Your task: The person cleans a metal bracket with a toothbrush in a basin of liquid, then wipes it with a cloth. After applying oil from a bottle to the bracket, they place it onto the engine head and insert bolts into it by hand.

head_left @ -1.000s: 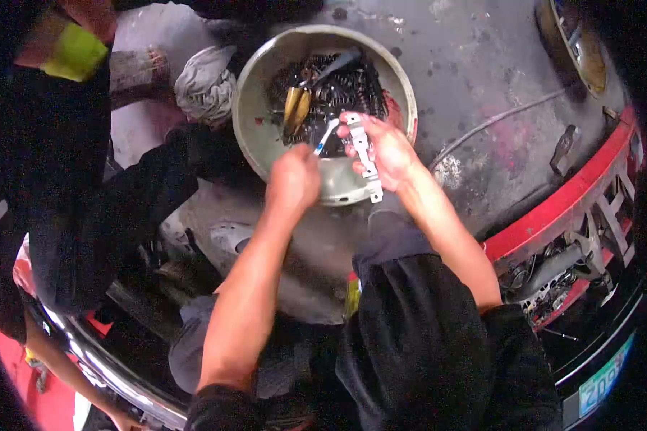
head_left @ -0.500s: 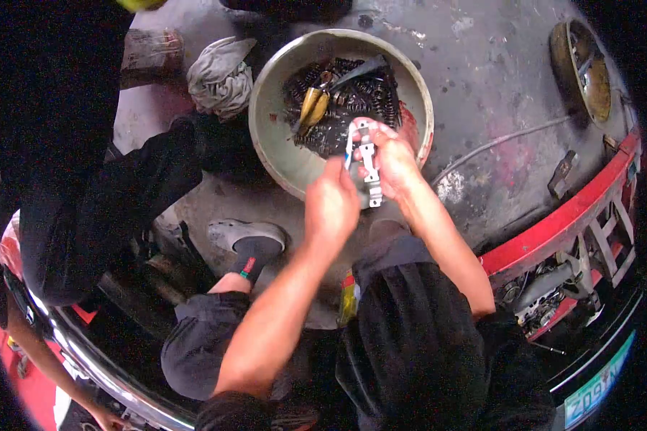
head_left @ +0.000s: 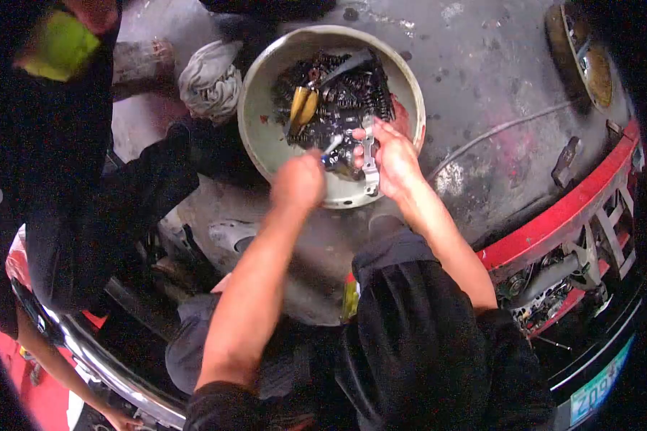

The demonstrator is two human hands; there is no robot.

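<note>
My right hand [head_left: 399, 159] grips a narrow silver metal bracket [head_left: 370, 152] with holes along it, held upright over the near side of a round basin [head_left: 248, 133]. To its left, my left hand [head_left: 300, 181], smeared by motion, is closed around a small white-and-blue brush that looks like a toothbrush [head_left: 331, 146]. Its white head points toward the bracket, with a gap between them. Inside the basin lie dark coil springs [head_left: 376, 90] and other oily parts. A yellow-handled tool [head_left: 304, 106] and a grey flat piece [head_left: 348, 67] rest on top of them.
A grey rag [head_left: 212, 80] sits left of the basin, near a co-worker's dark-clothed leg [head_left: 154, 169]. Something yellow-green [head_left: 63, 47] is at upper left. On the right are a hose [head_left: 507, 131], a dark metal tool [head_left: 567, 162] and a red car crossmember [head_left: 553, 228].
My left hand has moved left and away from the bracket with the brush. The bracket stays in my right hand, slightly shifted. The yellow-green thing has come further into view.
</note>
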